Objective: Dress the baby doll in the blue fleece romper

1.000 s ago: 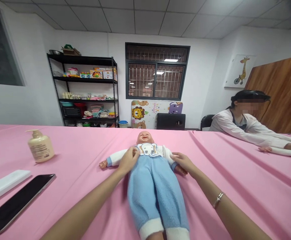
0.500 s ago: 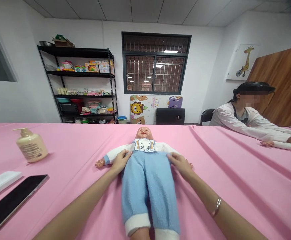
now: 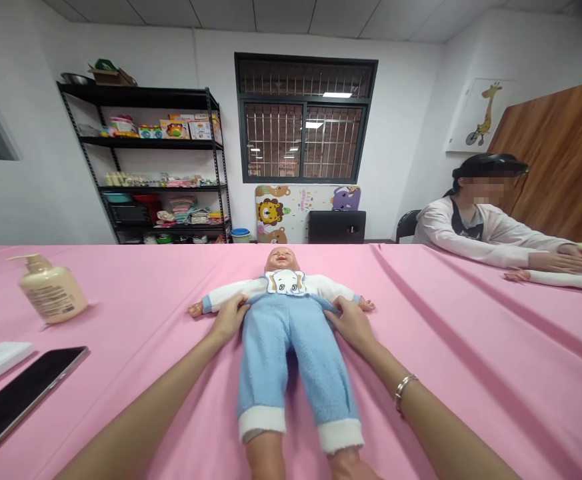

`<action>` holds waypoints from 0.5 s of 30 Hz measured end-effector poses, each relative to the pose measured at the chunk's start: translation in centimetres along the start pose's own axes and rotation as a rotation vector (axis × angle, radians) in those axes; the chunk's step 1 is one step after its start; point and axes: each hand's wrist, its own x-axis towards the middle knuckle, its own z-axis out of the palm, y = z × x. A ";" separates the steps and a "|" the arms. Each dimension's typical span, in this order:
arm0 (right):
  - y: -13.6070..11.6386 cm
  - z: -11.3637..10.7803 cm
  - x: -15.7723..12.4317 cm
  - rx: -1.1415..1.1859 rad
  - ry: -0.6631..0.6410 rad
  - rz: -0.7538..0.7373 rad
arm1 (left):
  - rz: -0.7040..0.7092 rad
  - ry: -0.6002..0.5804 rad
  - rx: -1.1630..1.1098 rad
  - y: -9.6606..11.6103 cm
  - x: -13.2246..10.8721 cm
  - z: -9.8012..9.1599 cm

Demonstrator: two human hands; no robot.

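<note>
Both hands at a baby doll's point(image 3: 283, 265) waist
Left hand point(image 3: 229, 319) and right hand point(image 3: 353, 326) grip its blue trousers point(image 3: 291, 353), fingers point(image 3: 343, 308) pressed together.

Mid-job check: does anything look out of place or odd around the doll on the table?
Mainly the pink tablecloth: long diagonal creases run across it to the right of the baby doll, so it isn't lying smooth. The pump bottle seems to lean, though the wide lens may cause that. Nothing looks spilled or damaged.
</note>
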 end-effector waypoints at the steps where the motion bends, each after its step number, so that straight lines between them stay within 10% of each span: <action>1: -0.2 -0.1 0.0 -0.108 0.047 -0.010 | 0.002 0.002 0.020 0.0 -0.1 0.1; 5: -4.4 -2.1 -1.3 -0.129 0.199 -0.134 | 0.017 0.019 0.038 -0.1 -0.3 0.3; 10: -13.5 -3.7 -7.4 0.124 -0.363 -0.697 | 0.041 0.043 0.042 -0.6 -0.4 0.3; 15: -16.5 -0.5 -11.1 -0.204 -0.353 -1.061 | 0.036 0.050 0.052 -0.4 -0.4 0.3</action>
